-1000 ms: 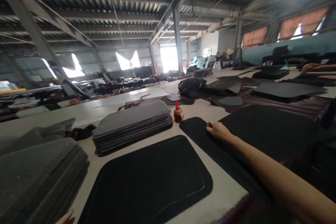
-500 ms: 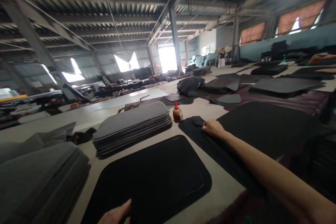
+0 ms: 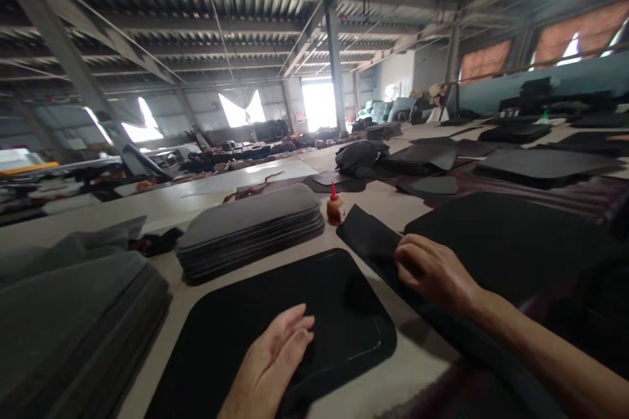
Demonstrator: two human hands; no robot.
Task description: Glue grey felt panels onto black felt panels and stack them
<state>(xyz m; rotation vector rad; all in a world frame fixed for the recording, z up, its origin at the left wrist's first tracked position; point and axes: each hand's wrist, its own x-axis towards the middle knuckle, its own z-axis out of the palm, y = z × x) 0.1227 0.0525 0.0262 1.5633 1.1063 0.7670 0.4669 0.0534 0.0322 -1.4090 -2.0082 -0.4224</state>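
A black rounded panel [image 3: 255, 314] lies flat on the table right in front of me. My left hand [image 3: 272, 357] rests open on its near part, fingers stretched out flat. To the right, my right hand [image 3: 430, 268] is closed on the edge of a thin black sheet [image 3: 366, 236], whose far corner is lifted off the table. That sheet runs back under a bigger black piece [image 3: 501, 242]. A small glue bottle with a red tip [image 3: 335, 206] stands just beyond the lifted corner.
A stack of grey rounded panels [image 3: 248, 229] sits behind the black panel. Another grey stack [image 3: 69, 327] fills the near left. More dark sheets [image 3: 540, 163] and a dark bundle [image 3: 358, 157] lie farther along the long table [image 3: 162, 206].
My left hand has come up from the bottom edge and settled flat on the black panel. My right hand has drawn back toward me, lifting the thin black sheet's corner.
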